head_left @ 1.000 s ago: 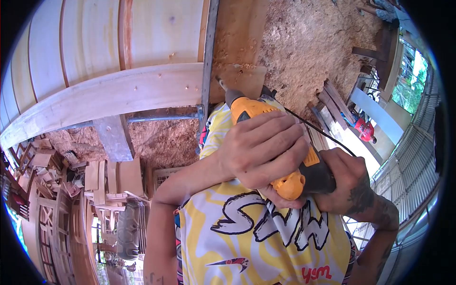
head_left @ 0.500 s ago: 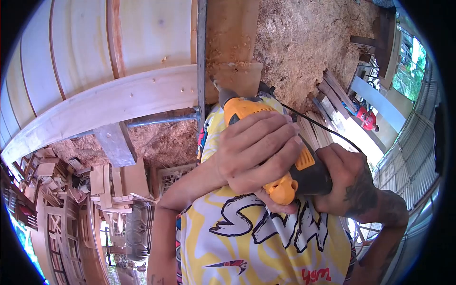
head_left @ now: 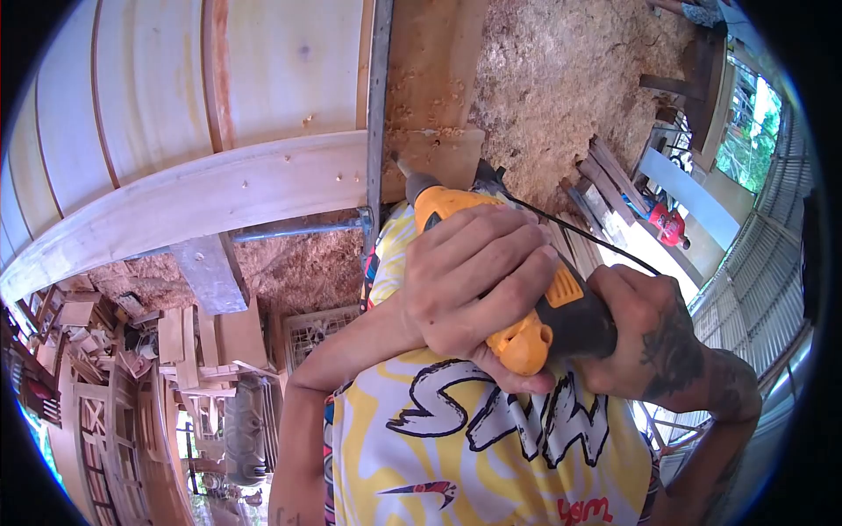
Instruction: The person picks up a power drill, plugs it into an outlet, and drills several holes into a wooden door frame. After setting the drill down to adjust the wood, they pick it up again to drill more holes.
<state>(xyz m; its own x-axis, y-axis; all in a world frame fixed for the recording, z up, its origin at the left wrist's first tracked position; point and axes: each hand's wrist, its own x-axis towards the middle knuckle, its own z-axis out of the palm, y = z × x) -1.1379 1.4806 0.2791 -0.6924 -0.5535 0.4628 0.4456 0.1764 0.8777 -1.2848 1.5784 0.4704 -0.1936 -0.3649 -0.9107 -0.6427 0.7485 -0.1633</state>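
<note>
A yellow and black power drill (head_left: pixel 570 302) lies across the front of my patterned shirt, its bit (head_left: pixel 401 164) pointing up and left. My left hand (head_left: pixel 478 285) wraps over the drill's body, fingers closed on the yellow housing. Around the black rear end, my right hand (head_left: pixel 645 333) is closed as well. The bit's tip is close to a long grey metal bar (head_left: pixel 376 105) along the edge of a slatted wooden panel (head_left: pixel 289 79). A curved pale rail (head_left: pixel 219 184) with small wood curls on it meets that bar. Beyond the bit is a brown board (head_left: pixel 436 158) with shavings.
A black cord (head_left: pixel 588 230) runs right from near the drill. Sawdust covers the ground (head_left: pixel 561 105). A grey post (head_left: pixel 209 272) sits under the rail. Cut boards (head_left: pixel 215 337) are stacked at left, beside a crate (head_left: pixel 307 337). A person in red (head_left: pixel 668 225) is at far right.
The view has shifted slightly, so the panel and rail appear a little lower and farther right. Both hands keep their hold on the drill, with its bit still near the bar.
</note>
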